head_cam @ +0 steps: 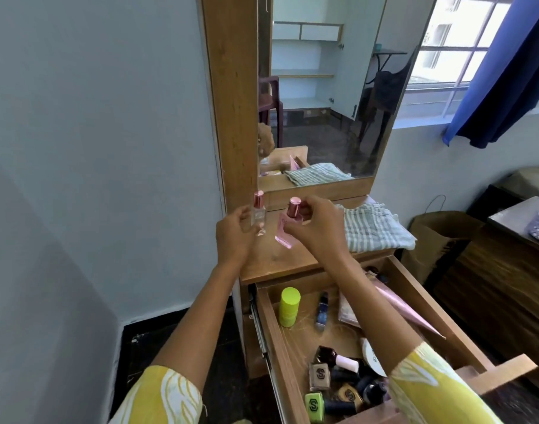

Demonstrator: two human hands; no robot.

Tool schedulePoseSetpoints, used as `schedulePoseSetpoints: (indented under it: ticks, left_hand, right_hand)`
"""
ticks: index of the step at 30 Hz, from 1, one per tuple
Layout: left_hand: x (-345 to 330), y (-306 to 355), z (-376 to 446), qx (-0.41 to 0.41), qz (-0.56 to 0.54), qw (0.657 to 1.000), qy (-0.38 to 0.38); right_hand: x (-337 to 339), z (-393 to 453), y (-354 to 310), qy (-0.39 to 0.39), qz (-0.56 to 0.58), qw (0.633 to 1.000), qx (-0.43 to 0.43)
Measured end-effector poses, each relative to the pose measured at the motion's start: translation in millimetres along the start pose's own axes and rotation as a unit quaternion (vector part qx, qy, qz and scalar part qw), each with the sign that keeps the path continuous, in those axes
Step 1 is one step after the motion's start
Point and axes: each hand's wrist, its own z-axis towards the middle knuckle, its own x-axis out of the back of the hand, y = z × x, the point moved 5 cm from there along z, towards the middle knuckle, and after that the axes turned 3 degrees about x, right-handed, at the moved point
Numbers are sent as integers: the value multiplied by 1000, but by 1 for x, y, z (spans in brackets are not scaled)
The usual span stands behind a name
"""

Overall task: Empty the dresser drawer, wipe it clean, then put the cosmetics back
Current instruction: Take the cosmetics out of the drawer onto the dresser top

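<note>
My left hand (236, 237) pinches a clear perfume bottle (44, 216) with a pink cap, upright, above the dresser top's (280, 261) left edge. Just right of it my right hand (315, 229) grips a pink perfume bottle (288, 226), tilted, over the top's left half. A striped cloth (375, 228) lies folded at the top's right edge under the mirror (329, 96). Below, the drawer (415, 289) is pulled out: a yellow-green tube (289, 306) upright near its back left corner, a dark blue bottle (321, 310) beside it, a pink cone (410, 315) along the right wall, nail polish bottles (335, 377) heaped at the front.
</note>
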Motion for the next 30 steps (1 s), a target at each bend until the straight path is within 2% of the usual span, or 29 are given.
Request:
schedulePoseSetpoints:
  ticks: [5, 9, 15, 22, 30]
  left_hand:
    - [-1, -1, 5, -12, 13, 1000, 0]
    - [2, -3, 9, -11, 19, 1000, 6]
    - [9, -4, 12, -28, 43, 999, -1]
    - [16, -6, 16, -30, 64, 997, -1]
    - [13, -11, 12, -13, 75, 997, 4]
  right_hand:
    - [-29, 22, 10, 27, -40, 999, 7]
    - [-41, 30, 9, 17, -44, 999, 7]
    - [-56, 37, 10, 31, 5, 999, -5]
    - [-68, 30, 22, -28, -33, 998, -52]
    - [-79, 28, 22, -18, -24, 998, -59]
